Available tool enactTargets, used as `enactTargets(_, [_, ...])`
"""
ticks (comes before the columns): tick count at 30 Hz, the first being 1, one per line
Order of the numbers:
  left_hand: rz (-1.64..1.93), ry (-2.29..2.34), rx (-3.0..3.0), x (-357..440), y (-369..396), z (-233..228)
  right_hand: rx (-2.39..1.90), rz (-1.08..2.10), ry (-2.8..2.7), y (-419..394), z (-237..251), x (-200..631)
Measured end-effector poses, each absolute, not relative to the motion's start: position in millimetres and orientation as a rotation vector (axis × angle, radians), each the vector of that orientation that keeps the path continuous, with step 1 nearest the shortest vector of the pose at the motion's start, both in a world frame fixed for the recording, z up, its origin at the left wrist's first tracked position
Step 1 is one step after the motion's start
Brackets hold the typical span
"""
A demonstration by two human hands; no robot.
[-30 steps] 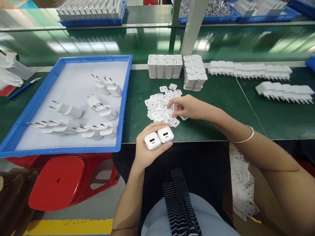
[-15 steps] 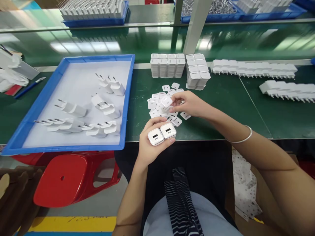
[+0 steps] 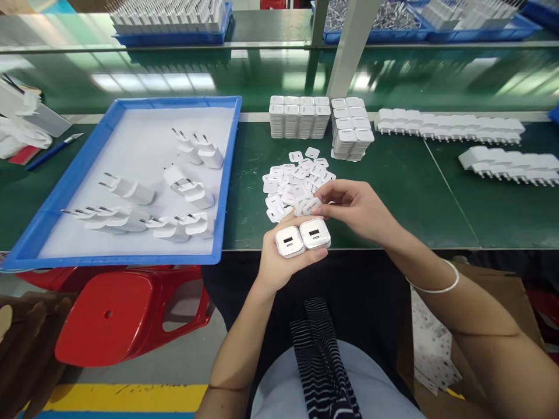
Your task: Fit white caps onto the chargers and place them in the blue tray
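My left hand (image 3: pixel 278 269) is wrapped round two white USB chargers (image 3: pixel 315 233), held side by side at the bench's front edge with their port faces up. Between the thumb and fingers of my right hand (image 3: pixel 360 209) is a small white cover plate (image 3: pixel 311 205), just beyond the chargers and apart from their faces. Another plate lies close beside or under it; I cannot tell which. Behind both hands spreads a loose pile of white cover plates (image 3: pixel 279 185), some with slots showing.
A blue-rimmed tray (image 3: pixel 222 192) with several white plug chargers lies left. Stacked cover plates (image 3: pixel 299 119) stand at the back, near a post (image 3: pixel 349 64). Rows of plug pieces (image 3: pixel 449 123) line the right. A pen-like blue tool (image 3: pixel 52 152) and red stool (image 3: pixel 109 317) are left.
My right hand has come down and right from over the pile, with a cover plate in its fingers. My left hand has shifted right with the two chargers.
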State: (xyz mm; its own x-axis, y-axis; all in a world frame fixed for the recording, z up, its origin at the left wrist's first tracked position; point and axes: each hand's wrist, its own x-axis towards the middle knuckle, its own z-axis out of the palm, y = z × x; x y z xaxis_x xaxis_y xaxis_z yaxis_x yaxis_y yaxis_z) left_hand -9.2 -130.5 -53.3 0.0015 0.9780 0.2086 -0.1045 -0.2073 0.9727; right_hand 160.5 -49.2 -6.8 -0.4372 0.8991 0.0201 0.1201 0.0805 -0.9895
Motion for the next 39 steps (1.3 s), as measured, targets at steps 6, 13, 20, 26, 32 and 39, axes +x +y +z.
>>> enactTargets(6, [1.5,1.016,1.134,1,-130,-59,-1.12,0.845,-1.753,-78,-19,157])
enactTargets(13, [1.613,1.249,1.449,-5,-131,-50,-1.146,1.032,-1.484,-90,-5,178])
enactTargets(20, [1.576,1.349,1.9,-3,-137,-43,-1.043,1.487,-1.394,-104,9,175])
enactTargets(26, [1.58,1.371,2.079,-6,-141,-42,-1.05,1.589,-1.349,-104,8,175])
enactTargets(32, [1.582,1.338,2.093,-4,-142,-41,-1.04,1.639,-1.321,-104,6,174])
enactTargets(39, [1.567,1.331,2.123,-6,-144,-38,-1.048,1.686,-1.287,-104,6,171])
